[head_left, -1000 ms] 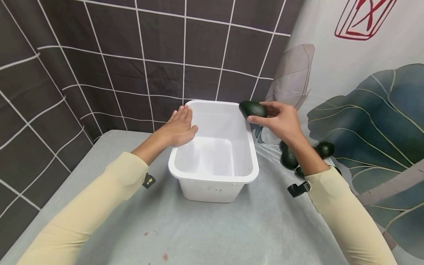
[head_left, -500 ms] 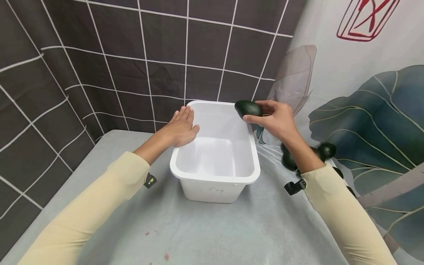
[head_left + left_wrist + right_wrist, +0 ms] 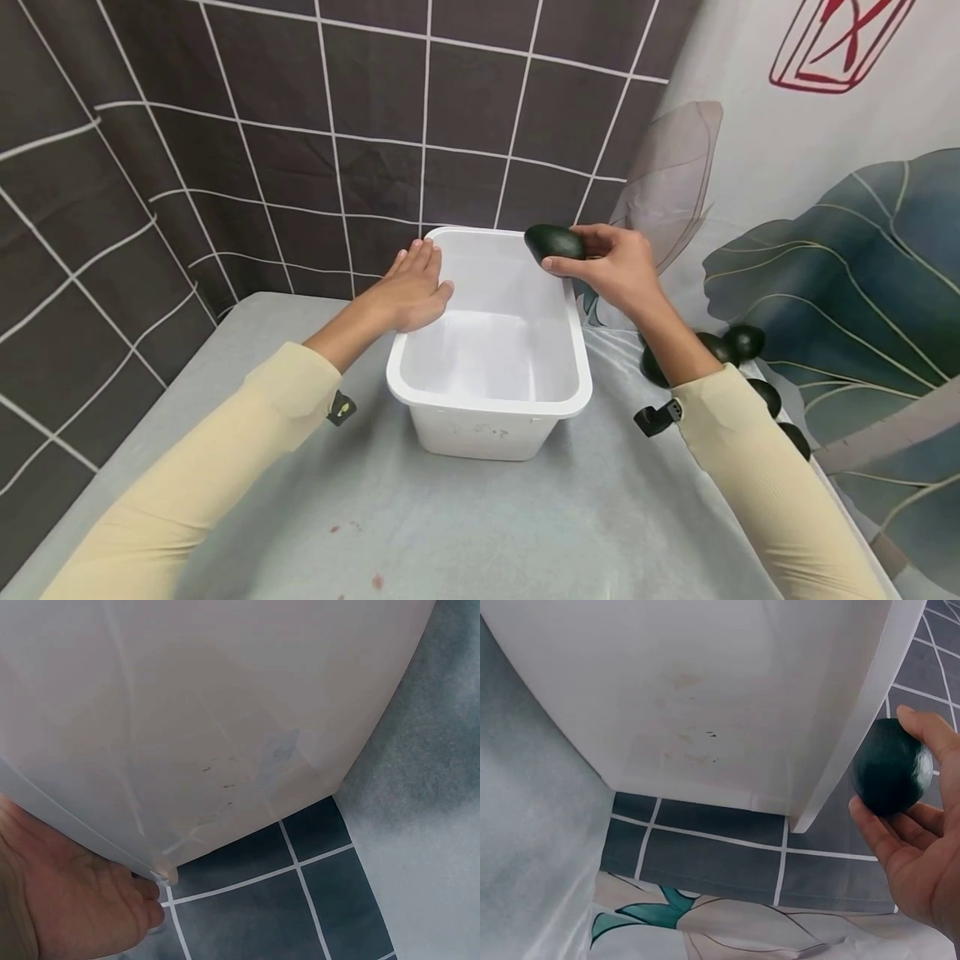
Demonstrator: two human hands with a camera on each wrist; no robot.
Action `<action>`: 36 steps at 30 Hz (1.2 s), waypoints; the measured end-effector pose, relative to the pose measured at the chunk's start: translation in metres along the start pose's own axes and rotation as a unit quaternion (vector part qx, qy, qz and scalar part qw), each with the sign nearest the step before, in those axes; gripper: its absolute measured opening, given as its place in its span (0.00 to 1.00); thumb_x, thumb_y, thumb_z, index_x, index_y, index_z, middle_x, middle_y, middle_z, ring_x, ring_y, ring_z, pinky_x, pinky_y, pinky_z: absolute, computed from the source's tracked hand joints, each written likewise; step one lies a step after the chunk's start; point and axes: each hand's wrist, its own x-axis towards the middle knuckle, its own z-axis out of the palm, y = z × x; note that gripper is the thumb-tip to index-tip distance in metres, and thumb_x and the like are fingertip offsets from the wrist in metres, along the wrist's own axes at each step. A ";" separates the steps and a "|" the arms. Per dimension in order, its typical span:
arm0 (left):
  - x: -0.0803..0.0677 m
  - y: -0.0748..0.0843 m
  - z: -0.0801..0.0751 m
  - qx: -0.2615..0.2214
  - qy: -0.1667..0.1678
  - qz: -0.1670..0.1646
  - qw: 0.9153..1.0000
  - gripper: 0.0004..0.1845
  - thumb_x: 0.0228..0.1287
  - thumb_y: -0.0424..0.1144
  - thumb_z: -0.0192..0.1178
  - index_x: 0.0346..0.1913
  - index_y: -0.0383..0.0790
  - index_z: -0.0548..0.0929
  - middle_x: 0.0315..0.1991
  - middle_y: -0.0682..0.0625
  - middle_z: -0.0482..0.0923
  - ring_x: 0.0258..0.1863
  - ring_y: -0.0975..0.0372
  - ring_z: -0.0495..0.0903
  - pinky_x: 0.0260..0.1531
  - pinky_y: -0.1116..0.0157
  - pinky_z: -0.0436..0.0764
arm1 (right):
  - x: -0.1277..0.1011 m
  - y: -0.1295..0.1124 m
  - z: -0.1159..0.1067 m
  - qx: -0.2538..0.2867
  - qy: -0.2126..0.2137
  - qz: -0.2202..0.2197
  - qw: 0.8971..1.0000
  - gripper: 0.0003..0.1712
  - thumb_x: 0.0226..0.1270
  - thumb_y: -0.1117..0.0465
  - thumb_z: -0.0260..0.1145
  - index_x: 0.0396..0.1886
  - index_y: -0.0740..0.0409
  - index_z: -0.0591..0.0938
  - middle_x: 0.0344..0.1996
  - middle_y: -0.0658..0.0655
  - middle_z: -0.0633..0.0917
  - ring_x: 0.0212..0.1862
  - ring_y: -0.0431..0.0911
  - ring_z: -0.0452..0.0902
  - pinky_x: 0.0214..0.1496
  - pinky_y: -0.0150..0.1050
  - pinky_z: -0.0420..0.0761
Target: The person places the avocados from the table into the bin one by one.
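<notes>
A white plastic basin point(image 3: 480, 429) stands on the table, and its visible inside holds nothing. My left hand point(image 3: 416, 287) rests with straight fingers on the basin's left rim. In the left wrist view that hand point(image 3: 82, 900) lies along the rim beside the outer wall. Over the far right corner of the basin, my right hand point(image 3: 618, 262) grips a dark green avocado point(image 3: 553, 242) between thumb and fingers. The right wrist view has the avocado point(image 3: 891, 766) just above the rim, pinched by the same hand point(image 3: 930, 840).
Several more avocados point(image 3: 744, 342) lie on the table's right side, partly hidden behind the right forearm. A dark tiled-pattern cloth point(image 3: 360, 100) hangs close behind the basin. A leaf-printed curtain point(image 3: 847, 275) borders the right. Grey-blue cloth covers the table point(image 3: 465, 533).
My right hand has shifted slightly left with the avocado, further over the basin's far right corner. More of the avocados behind the forearm now show. The left hand stays on the rim.
</notes>
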 end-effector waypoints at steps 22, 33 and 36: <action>-0.001 0.002 0.000 0.002 0.002 -0.002 1.000 0.43 0.89 0.52 0.30 0.91 0.25 0.36 0.94 0.32 0.25 0.95 0.44 0.25 0.95 0.49 0.29 | 0.015 0.000 0.013 0.000 -0.017 0.000 1.000 0.45 0.61 0.40 0.88 0.72 0.58 0.87 0.63 0.64 0.93 0.64 0.55 0.92 0.53 0.32 0.83; -0.002 0.002 0.000 0.002 0.002 -0.002 1.000 0.44 0.89 0.52 0.30 0.91 0.24 0.36 0.94 0.32 0.25 0.95 0.44 0.24 0.95 0.49 0.28 | 0.022 0.001 0.017 -0.010 -0.018 -0.006 1.000 0.45 0.63 0.40 0.86 0.73 0.58 0.86 0.65 0.64 0.92 0.64 0.56 0.91 0.57 0.41 0.84; -0.002 0.003 -0.001 0.001 0.000 -0.003 1.000 0.43 0.89 0.52 0.30 0.91 0.25 0.36 0.94 0.32 0.25 0.95 0.44 0.24 0.95 0.49 0.28 | 0.023 0.000 0.018 -0.013 -0.023 -0.002 1.000 0.45 0.64 0.39 0.86 0.74 0.58 0.85 0.66 0.64 0.92 0.65 0.56 0.90 0.59 0.42 0.84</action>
